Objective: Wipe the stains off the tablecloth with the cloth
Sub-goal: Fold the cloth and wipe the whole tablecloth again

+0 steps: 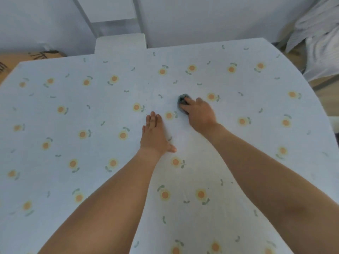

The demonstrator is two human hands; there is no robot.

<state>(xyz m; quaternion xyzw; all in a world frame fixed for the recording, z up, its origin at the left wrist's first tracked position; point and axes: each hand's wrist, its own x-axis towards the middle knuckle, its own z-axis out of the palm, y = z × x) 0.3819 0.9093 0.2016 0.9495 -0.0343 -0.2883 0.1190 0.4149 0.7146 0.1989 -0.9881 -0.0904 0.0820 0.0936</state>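
A pale tablecloth [77,107] printed with orange flowers and green leaves covers the whole table. My right hand [200,112] presses a small dark grey cloth [182,99] onto the tablecloth near its middle, with fingers curled over the cloth, which is mostly hidden under them. My left hand [156,134] lies flat on the tablecloth just to the left, fingers straight and thumb spread out. A few tiny dark specks [149,110] show on the tablecloth left of the cloth.
A white chair back [119,43] stands against the far table edge. A cardboard box [22,57] sits at the far left. Pale fabric [321,43] is piled at the far right over a wooden floor.
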